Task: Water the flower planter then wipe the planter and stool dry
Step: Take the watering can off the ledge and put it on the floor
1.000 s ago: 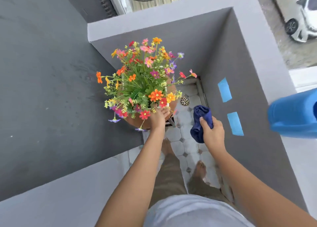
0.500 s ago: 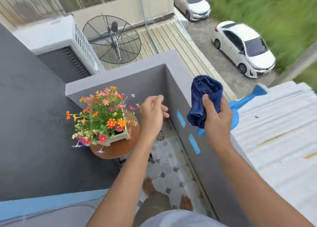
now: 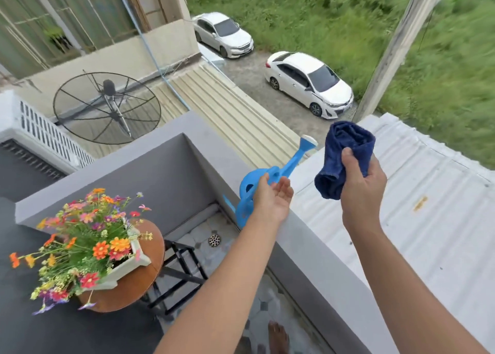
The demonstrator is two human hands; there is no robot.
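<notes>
**Inspector:** Position of the hands?

**Assistant:** The left hand (image 3: 273,197) is spread, palm up, fingers loosely curled, right against the blue watering can (image 3: 257,190) but not closed on it; whether it touches, I cannot tell. The right hand (image 3: 361,182) is clamped on a bunched dark blue cloth (image 3: 345,155), held in the air above the parapet.

**Inspector:** Where does the can stand?

**Assistant:** On top of the grey parapet ledge (image 3: 308,241), spout pointing outward over the corrugated roof (image 3: 428,206).

**Inspector:** And the planter?

**Assistant:** The white flower planter (image 3: 126,268) sits on the round wooden stool (image 3: 139,286), well apart from both hands, down to the left.

**Inspector:** Hazards?

**Assistant:** In my judgement, chiefly the can. A careless reach could nudge it off the ledge, onto the roof or the tiled floor (image 3: 214,230). One-handed, a full can may tip and spill early. The cloth, held out over the parapet, would be lost if the grip slackened. The stool top looks small; a knock could unseat the planter.
</notes>
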